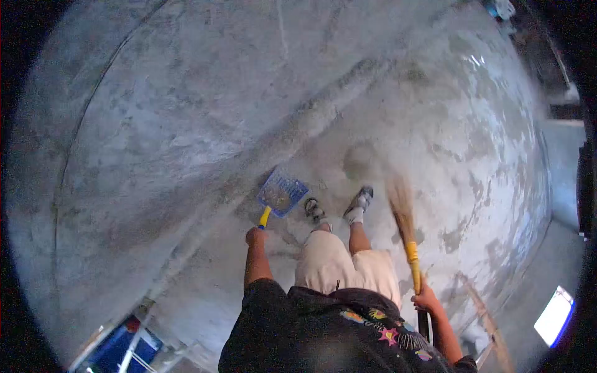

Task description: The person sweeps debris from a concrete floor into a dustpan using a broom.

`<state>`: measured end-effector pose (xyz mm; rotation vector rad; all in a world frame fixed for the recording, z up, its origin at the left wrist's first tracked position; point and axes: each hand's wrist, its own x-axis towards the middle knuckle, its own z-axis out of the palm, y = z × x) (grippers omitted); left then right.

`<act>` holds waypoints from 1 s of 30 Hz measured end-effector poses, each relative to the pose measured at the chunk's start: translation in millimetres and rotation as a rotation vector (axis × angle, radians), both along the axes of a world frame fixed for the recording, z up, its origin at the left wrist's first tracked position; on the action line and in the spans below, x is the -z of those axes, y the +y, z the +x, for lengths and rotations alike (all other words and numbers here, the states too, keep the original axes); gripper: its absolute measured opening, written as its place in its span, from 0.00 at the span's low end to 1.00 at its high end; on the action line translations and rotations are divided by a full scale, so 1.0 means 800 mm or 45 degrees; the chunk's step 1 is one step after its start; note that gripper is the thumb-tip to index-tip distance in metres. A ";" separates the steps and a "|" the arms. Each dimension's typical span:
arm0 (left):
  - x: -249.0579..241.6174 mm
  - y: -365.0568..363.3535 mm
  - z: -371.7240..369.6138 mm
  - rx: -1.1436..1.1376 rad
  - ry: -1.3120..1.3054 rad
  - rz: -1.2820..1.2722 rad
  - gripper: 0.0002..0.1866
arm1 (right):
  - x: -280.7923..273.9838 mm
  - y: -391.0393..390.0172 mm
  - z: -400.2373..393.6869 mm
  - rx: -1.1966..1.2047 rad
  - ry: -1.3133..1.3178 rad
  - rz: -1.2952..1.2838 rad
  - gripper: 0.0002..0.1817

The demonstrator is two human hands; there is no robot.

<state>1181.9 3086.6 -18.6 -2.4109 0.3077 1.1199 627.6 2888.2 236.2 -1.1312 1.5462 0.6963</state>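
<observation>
My left hand (255,235) is closed around the grip of a blue dustpan (283,191) with a yellow handle section. The pan is low over the concrete floor, just left of my feet, and some greyish debris shows in it. In my right hand (425,299) is a broom (411,248) with a yellow-wrapped handle, its dark lower end passing beside my shirt. The broom's brown bristles (400,198) point forward, right of my feet, their tips smeared by motion.
A raised ridge (311,118) runs diagonally across the grey concrete floor (174,124). Damp, dark patches mark the floor at right. A blue object with pale bars (127,348) stands at lower left. A wooden plank (488,320) lies at lower right, near a bright opening (554,316).
</observation>
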 end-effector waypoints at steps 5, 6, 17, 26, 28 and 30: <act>0.072 0.087 -0.003 -0.122 0.141 -0.177 0.19 | -0.007 0.114 -0.059 0.575 0.081 -0.080 0.47; 0.078 0.103 0.000 -0.083 0.159 -0.233 0.20 | 0.006 0.138 -0.074 0.761 0.103 -0.104 0.41; -0.145 0.040 -0.076 -0.398 0.226 -0.610 0.13 | 0.109 0.198 -0.205 1.557 0.020 0.094 0.08; -0.178 0.018 -0.173 -0.418 0.522 -1.298 0.13 | 0.132 0.140 -0.226 1.446 -0.387 -0.129 0.11; -0.215 -0.024 -0.208 -0.378 0.543 -1.428 0.13 | 0.127 0.131 -0.232 1.458 -0.485 -0.349 0.22; -0.230 -0.038 -0.236 -0.308 0.530 -1.430 0.13 | 0.099 0.146 -0.237 1.417 -0.553 -0.376 0.27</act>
